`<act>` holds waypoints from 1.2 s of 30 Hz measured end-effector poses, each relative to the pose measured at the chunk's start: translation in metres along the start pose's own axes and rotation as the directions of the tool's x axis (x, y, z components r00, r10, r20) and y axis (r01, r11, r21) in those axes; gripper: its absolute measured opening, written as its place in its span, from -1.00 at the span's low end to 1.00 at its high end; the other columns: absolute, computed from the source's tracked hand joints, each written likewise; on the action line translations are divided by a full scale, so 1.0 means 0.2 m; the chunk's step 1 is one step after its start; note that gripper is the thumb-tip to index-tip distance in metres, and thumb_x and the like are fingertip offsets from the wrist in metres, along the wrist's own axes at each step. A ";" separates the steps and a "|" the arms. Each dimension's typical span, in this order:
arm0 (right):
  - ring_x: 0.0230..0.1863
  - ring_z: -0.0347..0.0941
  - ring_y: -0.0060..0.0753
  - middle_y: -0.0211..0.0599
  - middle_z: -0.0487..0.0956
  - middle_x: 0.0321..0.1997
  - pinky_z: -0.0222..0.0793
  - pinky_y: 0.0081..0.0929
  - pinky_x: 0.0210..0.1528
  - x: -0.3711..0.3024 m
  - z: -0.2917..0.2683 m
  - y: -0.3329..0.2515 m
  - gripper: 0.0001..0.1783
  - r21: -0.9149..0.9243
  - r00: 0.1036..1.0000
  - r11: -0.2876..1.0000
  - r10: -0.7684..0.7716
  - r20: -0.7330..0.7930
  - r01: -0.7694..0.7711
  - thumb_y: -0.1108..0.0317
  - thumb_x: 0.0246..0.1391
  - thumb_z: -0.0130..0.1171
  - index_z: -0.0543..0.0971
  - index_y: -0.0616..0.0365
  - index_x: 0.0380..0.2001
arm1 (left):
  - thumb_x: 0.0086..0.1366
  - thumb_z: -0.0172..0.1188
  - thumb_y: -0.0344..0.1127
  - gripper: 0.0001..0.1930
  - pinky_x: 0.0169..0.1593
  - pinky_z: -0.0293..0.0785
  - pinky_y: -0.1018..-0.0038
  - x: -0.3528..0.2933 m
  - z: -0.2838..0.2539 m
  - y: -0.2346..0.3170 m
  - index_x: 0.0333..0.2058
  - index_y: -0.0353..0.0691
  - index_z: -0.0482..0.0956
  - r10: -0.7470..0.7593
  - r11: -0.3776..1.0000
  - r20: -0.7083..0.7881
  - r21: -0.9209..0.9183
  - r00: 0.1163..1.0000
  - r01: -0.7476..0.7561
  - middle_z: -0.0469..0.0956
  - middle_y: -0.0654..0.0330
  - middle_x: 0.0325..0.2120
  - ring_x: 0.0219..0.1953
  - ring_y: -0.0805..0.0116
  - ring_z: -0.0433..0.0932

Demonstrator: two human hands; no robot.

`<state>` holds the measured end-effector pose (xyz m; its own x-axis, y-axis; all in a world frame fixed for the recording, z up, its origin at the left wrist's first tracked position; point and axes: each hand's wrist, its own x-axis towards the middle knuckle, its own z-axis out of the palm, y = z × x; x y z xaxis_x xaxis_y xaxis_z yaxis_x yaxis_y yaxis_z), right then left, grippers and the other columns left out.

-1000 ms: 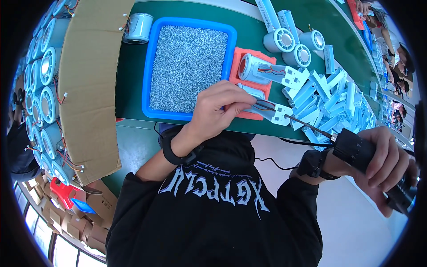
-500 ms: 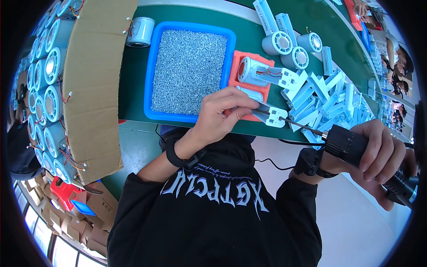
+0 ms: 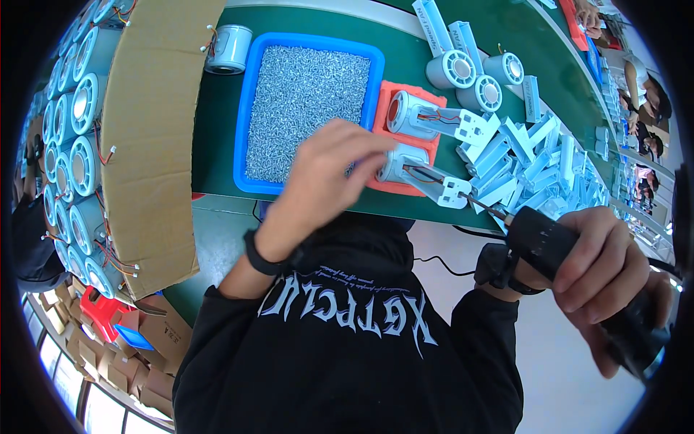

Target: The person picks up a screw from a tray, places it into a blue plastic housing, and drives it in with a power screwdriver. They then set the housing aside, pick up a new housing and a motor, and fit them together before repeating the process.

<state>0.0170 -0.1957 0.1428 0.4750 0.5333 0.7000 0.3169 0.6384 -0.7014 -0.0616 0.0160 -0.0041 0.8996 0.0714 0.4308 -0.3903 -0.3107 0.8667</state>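
My right hand (image 3: 603, 271) is wrapped around a black electric screwdriver (image 3: 542, 242). Its long thin bit reaches left to the white end plate of a bracket (image 3: 453, 192). That bracket extends from the nearer white fan motor (image 3: 405, 160), with wires running along it. Slightly blurred, my left hand (image 3: 329, 170) hovers over the right side of a blue tray (image 3: 241, 155) of small screws (image 3: 307, 108). Its thumb and forefinger look apart, close to the nearer motor, and nothing shows between them. A second motor with bracket (image 3: 419, 116) lies behind; both rest in an orange-red holder (image 3: 377, 130).
White brackets (image 3: 517, 163) lie piled on the right of the green table (image 3: 325, 25), with several loose motors (image 3: 459, 70) behind. One motor (image 3: 230, 49) stands left of the tray. Cardboard (image 3: 155, 137) borders stacked motors (image 3: 85, 170) at far left. Other people (image 3: 640, 83) sit at far right.
My left hand has let go of the nearer bracket and moved left toward the tray, uncovering the nearer motor. My right hand and the screwdriver have shifted slightly left and down.
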 end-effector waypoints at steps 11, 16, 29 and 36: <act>-0.64 0.50 -0.50 -0.33 0.51 -0.49 0.52 -0.62 -0.50 0.04 0.03 0.08 -0.25 -0.064 0.991 0.997 0.051 0.122 -0.043 -0.22 -0.26 0.29 0.34 -0.01 -0.07 | -0.03 0.23 -0.46 -0.84 -0.32 0.37 0.36 -0.04 -0.11 -0.11 -0.38 -0.18 0.59 -0.425 0.844 0.329 0.482 0.843 0.237 0.47 0.17 -0.48 -0.39 0.17 0.45; -0.65 0.49 -0.52 -0.33 0.50 -0.50 0.52 -0.62 -0.52 0.03 0.03 0.10 -0.23 -0.079 0.993 0.997 0.008 0.118 0.001 -0.23 -0.26 0.28 0.33 -0.01 -0.05 | -0.02 0.20 -0.48 -0.91 -0.35 0.44 0.36 -0.03 -0.14 -0.13 -0.46 -0.24 0.60 -0.347 0.910 0.262 0.325 0.901 0.257 0.49 0.13 -0.51 -0.45 0.16 0.50; -0.67 0.47 -0.55 -0.34 0.50 -0.51 0.49 -0.66 -0.57 0.03 0.04 0.13 -0.24 -0.082 0.995 0.996 0.027 0.091 -0.020 -0.22 -0.18 0.23 0.32 0.07 -0.04 | -0.06 0.19 -0.64 -0.86 -0.34 0.46 0.55 0.01 0.05 -0.05 -0.46 -0.30 0.57 -0.331 0.932 0.157 -0.102 0.930 0.349 0.57 0.15 -0.49 -0.41 0.34 0.57; -0.68 0.46 -0.55 -0.35 0.50 -0.52 0.47 -0.68 -0.59 -0.01 0.01 0.13 -0.25 -0.061 0.999 0.998 0.011 0.049 -0.008 -0.21 -0.20 0.25 0.34 0.09 -0.06 | -0.06 0.20 -0.64 -0.86 -0.32 0.45 0.55 -0.03 0.15 -0.06 -0.47 -0.31 0.53 -0.255 0.957 0.109 -0.116 0.961 0.268 0.56 0.15 -0.48 -0.39 0.29 0.57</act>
<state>0.0229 -0.1785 0.1233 0.4377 0.5669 0.6978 0.3623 0.5992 -0.7140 -0.0566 -0.0086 -0.0241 0.9853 0.0444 0.1650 -0.1554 -0.1680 0.9735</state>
